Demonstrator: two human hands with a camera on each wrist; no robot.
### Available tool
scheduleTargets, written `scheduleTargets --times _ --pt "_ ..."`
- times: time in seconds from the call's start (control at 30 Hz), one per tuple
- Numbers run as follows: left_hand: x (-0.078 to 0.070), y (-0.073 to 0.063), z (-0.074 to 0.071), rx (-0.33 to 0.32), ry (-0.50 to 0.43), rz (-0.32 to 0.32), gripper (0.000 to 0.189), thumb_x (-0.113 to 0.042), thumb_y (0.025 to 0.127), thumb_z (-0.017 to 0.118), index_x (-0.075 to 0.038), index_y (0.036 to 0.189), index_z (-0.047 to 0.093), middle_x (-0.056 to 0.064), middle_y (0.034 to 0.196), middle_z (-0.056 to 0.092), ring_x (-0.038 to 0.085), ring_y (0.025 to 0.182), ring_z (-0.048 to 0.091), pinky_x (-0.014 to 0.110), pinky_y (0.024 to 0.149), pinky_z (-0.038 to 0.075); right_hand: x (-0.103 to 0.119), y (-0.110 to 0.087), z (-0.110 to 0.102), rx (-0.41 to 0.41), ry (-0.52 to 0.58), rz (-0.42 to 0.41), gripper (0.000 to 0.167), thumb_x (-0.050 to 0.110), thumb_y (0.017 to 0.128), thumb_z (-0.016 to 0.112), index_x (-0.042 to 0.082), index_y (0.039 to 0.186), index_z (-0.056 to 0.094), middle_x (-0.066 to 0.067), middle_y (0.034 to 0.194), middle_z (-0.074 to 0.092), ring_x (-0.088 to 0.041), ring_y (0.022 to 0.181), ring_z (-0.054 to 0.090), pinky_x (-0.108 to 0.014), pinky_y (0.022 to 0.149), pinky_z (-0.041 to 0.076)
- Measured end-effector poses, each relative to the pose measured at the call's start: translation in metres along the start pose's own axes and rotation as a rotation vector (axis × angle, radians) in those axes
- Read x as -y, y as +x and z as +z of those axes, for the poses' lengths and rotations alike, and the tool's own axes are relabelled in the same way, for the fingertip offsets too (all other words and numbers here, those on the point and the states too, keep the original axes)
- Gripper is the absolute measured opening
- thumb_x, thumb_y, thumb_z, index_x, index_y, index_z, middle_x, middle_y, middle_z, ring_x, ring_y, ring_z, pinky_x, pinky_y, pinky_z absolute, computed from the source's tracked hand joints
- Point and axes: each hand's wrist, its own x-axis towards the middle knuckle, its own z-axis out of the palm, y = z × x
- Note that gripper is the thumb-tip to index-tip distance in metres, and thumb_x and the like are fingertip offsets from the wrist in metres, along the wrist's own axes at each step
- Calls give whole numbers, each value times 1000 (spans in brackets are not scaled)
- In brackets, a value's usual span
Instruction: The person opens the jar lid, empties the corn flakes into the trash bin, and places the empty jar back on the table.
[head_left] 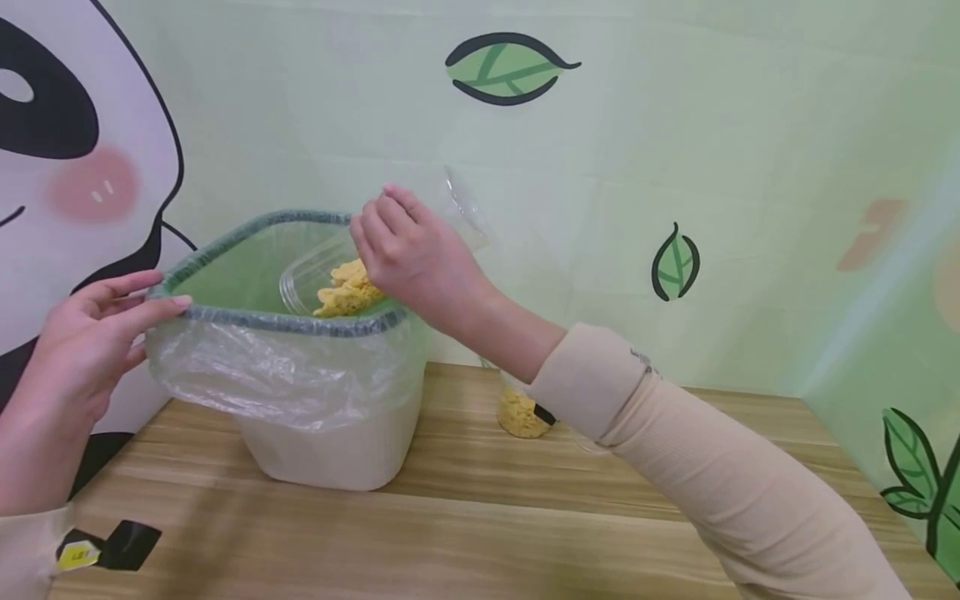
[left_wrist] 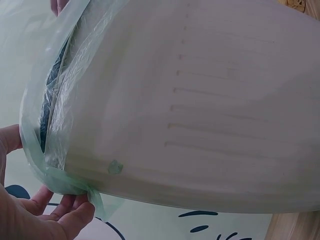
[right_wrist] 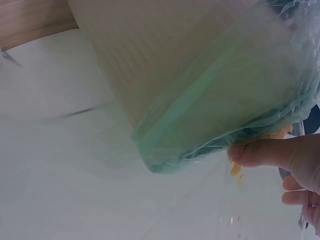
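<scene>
A white trash bin [head_left: 330,450] stands on the table, lined with a thin pale-green bag [head_left: 300,375] folded over its dark rim. At the bin's left corner, my left hand [head_left: 97,333] holds the bag-covered rim; its fingers [left_wrist: 75,215] show at the bag's edge in the left wrist view. My right hand [head_left: 412,250] grips a clear plastic container [head_left: 300,271], tilted at the bin's mouth, with a clear flap [head_left: 465,204] raised behind the hand. Yellow crumbly food [head_left: 347,290] sits in the container. In the right wrist view the thumb [right_wrist: 260,151] lies close by the bag's edge.
A small clear container of yellow crumbs [head_left: 522,414] stands on the wooden table [head_left: 450,533] to the right of the bin, partly behind my right forearm. A printed backdrop [head_left: 600,150] with leaves and a panda rises behind the table.
</scene>
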Motion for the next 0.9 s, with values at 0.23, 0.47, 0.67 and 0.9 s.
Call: scheduleTargets --times 0.23,0.47,0.67,0.9 --pt "2 1 -2 6 -53 16 30 -30 82 67 -34 104 47 -13 94 48 -6 72 55 15 70 49 -1 2 1 -2 16 -11 43 -10 91 27 5 109 62 -7 102 64 -19 98 57 -31 99 39" --pt "0 -1 -1 26 -140 3 30 -25 81 69 -32 102 48 -11 93 49 -5 70 56 11 62 48 -4 3 1 13 33 -19 43 -10 92 27 5 111 62 -7 102 63 -19 98 57 -32 101 37" --pt "0 0 0 21 -91 2 30 -27 82 68 -33 102 47 -12 94 49 -5 71 55 12 65 48 -5 3 2 18 22 -23 43 -11 91 27 5 110 62 -7 101 63 -19 98 57 -31 101 37" --pt "0 2 2 18 -45 -2 29 -29 82 67 -35 102 46 -12 95 47 -6 75 54 24 85 45 -8 1 3 39 10 -28 37 -8 92 32 4 111 62 -7 102 63 -19 99 57 -31 100 37"
